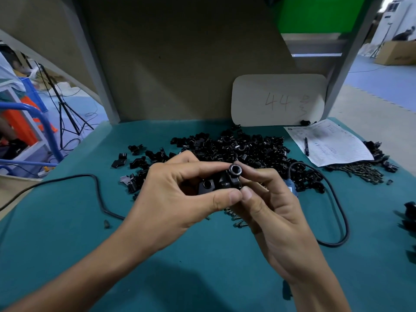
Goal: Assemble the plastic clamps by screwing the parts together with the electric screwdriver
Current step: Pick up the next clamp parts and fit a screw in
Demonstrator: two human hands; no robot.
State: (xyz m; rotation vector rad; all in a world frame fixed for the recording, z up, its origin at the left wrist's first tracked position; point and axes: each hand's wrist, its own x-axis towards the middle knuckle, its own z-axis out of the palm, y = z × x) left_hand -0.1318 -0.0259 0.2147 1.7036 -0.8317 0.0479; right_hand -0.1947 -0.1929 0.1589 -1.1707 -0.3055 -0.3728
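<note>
Most of the blue screwdriver (292, 189) is hidden behind my right hand (272, 199) — only a sliver shows. At frame centre my left hand (177, 194) and the right both pinch one black clamp (222, 182), fingers curled round it, above the counter (202, 255).

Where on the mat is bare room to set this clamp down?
Bare: the near mat between your forearms, and the strip between the cable loop and the right-edge parts. Crowded: the part pile at mid-table, the screw heap by the paper.

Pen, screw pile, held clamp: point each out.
pen (306, 146), head view, middle of its barrel.
screw pile (358, 171), head view, centre of the heap.
held clamp (225, 182), head view, its black body.
</note>
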